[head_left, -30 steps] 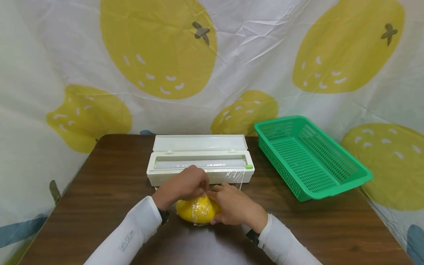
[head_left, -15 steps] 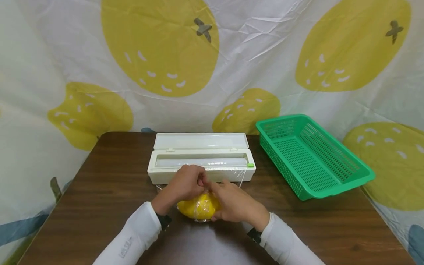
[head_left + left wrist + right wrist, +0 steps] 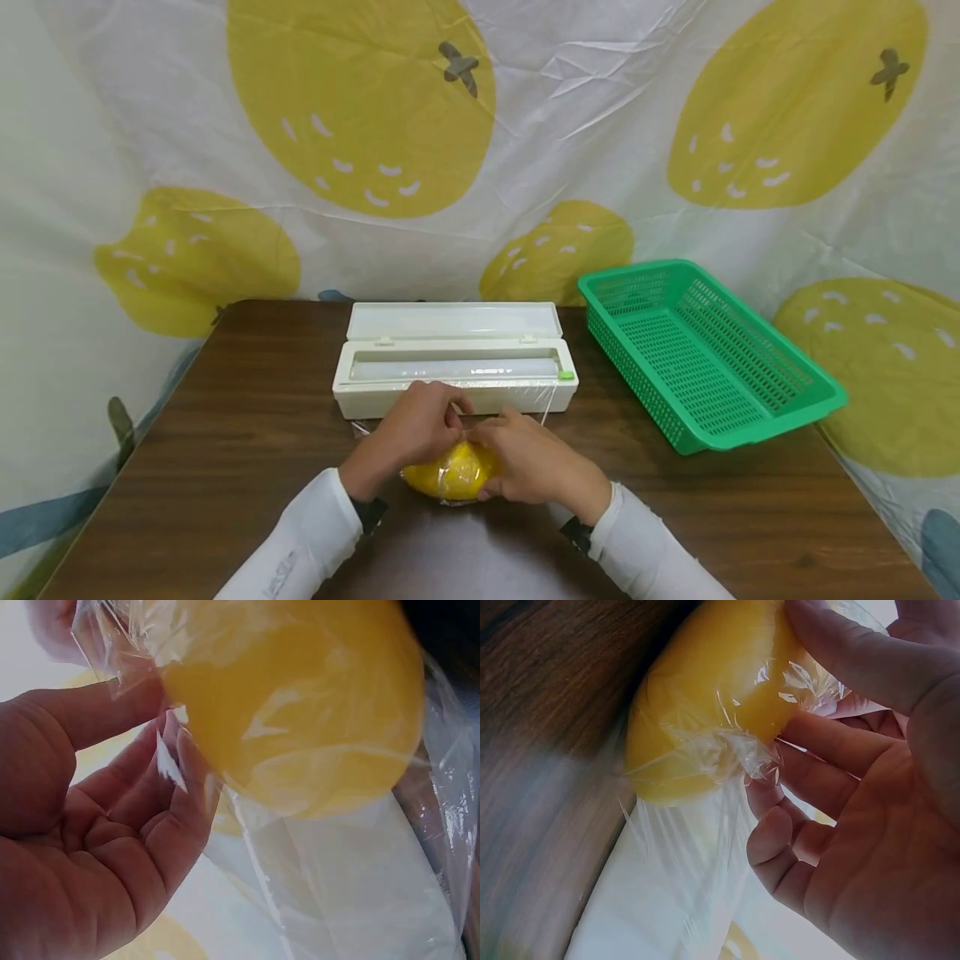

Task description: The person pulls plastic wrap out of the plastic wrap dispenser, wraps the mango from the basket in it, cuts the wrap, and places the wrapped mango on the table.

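A smooth yellow fruit, its kind unclear, rests on the table in clear cling film. My left hand is over its top, thumb and fingertips pinching film against the fruit in the left wrist view. From the right side my right hand grips the fruit, thumb on the near face and fingers curled at the far side. Just behind both hands stands a white cling film box, lid raised and roll inside. Film stretches from the box to the fruit. The fingertips are partly hidden in the head view.
A green plastic basket sits at the back right of the brown wooden table. A green slider is at the right end of the box. Behind the table hangs a cloth printed with yellow fruit.
My left hand has shifted slightly at the top of the fruit, its fingers working the film. My right hand keeps its grip on the right side. The box and basket stay in place.
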`<action>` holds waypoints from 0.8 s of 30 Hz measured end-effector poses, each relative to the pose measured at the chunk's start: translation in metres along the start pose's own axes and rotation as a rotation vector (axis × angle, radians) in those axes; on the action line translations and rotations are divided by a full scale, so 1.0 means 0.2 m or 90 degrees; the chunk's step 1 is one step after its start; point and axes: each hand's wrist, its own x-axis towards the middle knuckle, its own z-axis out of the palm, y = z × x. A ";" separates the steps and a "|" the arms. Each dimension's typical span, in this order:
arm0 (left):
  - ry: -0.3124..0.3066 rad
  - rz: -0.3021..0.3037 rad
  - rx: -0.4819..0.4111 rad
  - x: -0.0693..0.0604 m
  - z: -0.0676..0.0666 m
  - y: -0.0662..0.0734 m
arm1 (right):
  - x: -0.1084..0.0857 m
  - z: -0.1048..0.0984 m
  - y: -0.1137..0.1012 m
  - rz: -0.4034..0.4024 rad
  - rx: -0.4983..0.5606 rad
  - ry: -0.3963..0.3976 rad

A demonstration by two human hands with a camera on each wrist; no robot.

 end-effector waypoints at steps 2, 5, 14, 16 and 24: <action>-0.009 0.013 0.007 -0.01 0.00 0.00 | 0.00 0.00 0.00 -0.010 -0.006 0.006; -0.017 0.050 0.023 -0.02 0.00 0.01 | 0.00 0.01 0.00 -0.016 -0.008 0.013; -0.095 0.205 0.042 -0.12 -0.04 -0.02 | -0.01 0.00 0.01 0.001 -0.048 -0.023; -0.099 0.205 0.043 -0.13 -0.05 -0.03 | -0.01 0.00 0.01 0.005 -0.047 -0.029; -0.072 0.164 0.012 -0.10 -0.03 -0.06 | -0.01 0.01 0.01 0.014 0.002 -0.037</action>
